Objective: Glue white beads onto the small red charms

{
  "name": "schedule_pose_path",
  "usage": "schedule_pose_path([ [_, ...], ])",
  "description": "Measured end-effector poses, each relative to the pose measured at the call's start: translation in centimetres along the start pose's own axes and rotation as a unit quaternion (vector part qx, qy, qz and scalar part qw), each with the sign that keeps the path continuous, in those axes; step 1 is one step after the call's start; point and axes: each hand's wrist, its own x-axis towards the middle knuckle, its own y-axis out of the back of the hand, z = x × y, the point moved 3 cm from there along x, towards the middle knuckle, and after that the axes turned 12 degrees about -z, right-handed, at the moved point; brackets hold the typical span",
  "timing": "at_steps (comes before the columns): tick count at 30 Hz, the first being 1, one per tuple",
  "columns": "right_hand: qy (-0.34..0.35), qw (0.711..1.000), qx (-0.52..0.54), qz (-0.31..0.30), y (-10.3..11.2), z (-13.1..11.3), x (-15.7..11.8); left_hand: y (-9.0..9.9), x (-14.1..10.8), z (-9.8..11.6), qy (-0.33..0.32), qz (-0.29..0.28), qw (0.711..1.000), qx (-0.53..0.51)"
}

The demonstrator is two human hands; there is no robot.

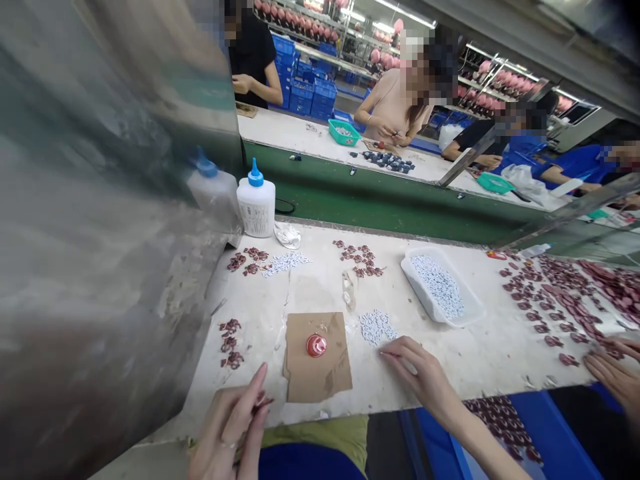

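My left hand [233, 423] is closed on a small dark-red piece [261, 400] near the front edge of the table. Over the white tabletop, my right hand [420, 373] has its thumb and fingertips pinched together beside a pile of small pale-blue pieces [377, 327]; what it may hold is too small to make out. Between the hands lies a brown cardboard sheet [320, 387] with a round red cap or dish [316, 345] on it. Dark-red pieces [231, 345] sit in a short column at the left.
A white glue bottle [257, 207] with a blue nozzle stands by the metal panel [150, 267]. A translucent tray [473, 310] holds pale-blue pieces. Many dark-red pieces [545, 300] lie at right, near another person's hands [613, 367]. People work at the far table [320, 137].
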Motion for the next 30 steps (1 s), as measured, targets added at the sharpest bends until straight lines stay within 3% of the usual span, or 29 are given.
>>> schedule_pose_path([
  [3,-0.027,0.999,0.026,-0.007,-0.8,-0.1,-0.4,-0.5,0.8,-0.5,0.017,0.001,1.000,-0.014],
  [7,-0.072,0.996,0.049,0.003,-1.0,0.4,-1.1,-0.2,1.8,-0.1,-0.062,0.014,0.996,-0.058],
  [13,-0.044,0.999,0.032,-0.004,-0.9,-0.8,-0.6,-0.5,2.4,-0.3,-0.048,0.002,0.997,-0.053],
  [21,-0.028,0.997,0.049,-0.061,-1.0,-1.1,0.3,-1.0,2.4,-1.2,-0.053,-0.010,0.998,-0.035],
  [26,-0.030,0.995,0.082,-0.051,-0.5,-3.2,2.4,-1.2,2.7,-0.9,-0.080,-0.004,0.996,-0.040],
  [30,-0.015,0.989,0.140,-0.049,-0.9,-5.3,5.1,-1.1,2.5,-1.1,-0.023,0.001,0.998,-0.060],
])
